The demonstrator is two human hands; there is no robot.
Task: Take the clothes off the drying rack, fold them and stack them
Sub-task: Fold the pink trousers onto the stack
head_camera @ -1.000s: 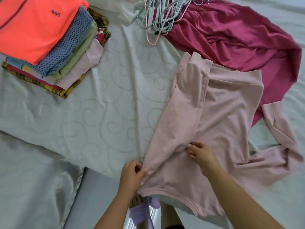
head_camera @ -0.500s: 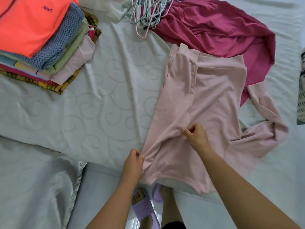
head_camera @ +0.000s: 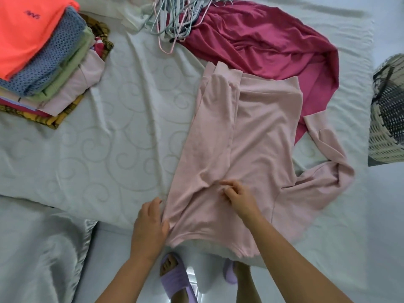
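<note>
The pink top (head_camera: 258, 132) lies flat at the near edge of the bed sheet (head_camera: 131, 132), directly in front of the person. One side and its sleeve are folded in over the body. The loose sleeve (head_camera: 323, 167) trails out to the person's right, crumpled. The cloth looks soft and is creased at the middle.

The left hand (head_camera: 149, 228) grips the folded edge near the hem, fingers curled on the cloth. The right hand (head_camera: 239, 199) rests on the middle with its fingers loosely bent; whether it pinches a crease cannot be told.

Progress appears well advanced. A stack of folded clothes (head_camera: 43, 62) stands well apart at the far left. A dark pink garment (head_camera: 262, 47) lies unfolded behind the top, beside empty hangers (head_camera: 175, 16). These two pieces appear to be what is left.
</note>
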